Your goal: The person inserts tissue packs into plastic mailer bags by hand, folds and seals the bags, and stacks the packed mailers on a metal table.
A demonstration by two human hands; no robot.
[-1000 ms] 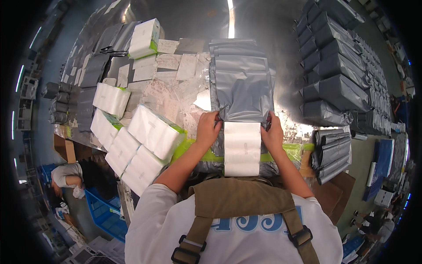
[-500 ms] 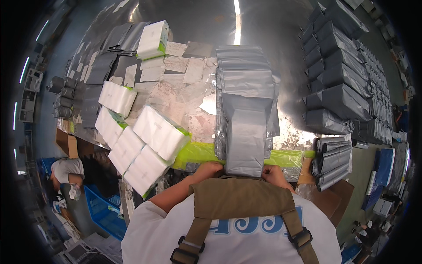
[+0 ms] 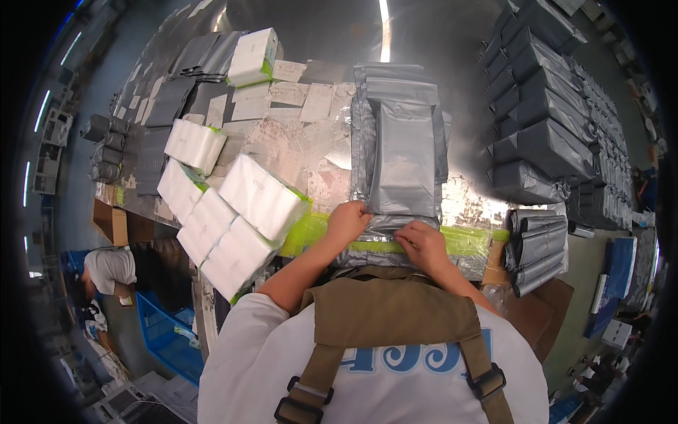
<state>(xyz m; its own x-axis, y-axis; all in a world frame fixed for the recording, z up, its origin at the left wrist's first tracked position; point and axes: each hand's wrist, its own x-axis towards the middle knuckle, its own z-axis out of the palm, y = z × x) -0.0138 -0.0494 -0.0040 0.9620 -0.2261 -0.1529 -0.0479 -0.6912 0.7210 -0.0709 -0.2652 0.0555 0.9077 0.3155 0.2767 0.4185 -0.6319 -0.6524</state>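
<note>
A filled grey plastic mailer bag (image 3: 404,159) lies on top of a stack of flat grey mailer bags (image 3: 364,127) in front of me. My left hand (image 3: 347,220) presses on the bag's near flap at its left corner. My right hand (image 3: 422,242) lies flat on the same flap at the right, fingers pressed down. A bright green tape strip (image 3: 466,240) runs along the table's near edge under both hands.
White wrapped packets (image 3: 244,215) with green edges are piled at my left, and paper slips (image 3: 282,99) lie behind them. Filled grey bags (image 3: 544,106) are heaped at the right, rolled grey bags (image 3: 537,240) near the right edge. A person (image 3: 106,272) crouches by a blue crate (image 3: 166,332) lower left.
A white packet that was in both hands is now out of sight inside the grey bag. My hands moved down to the bag's near flap and press it.
</note>
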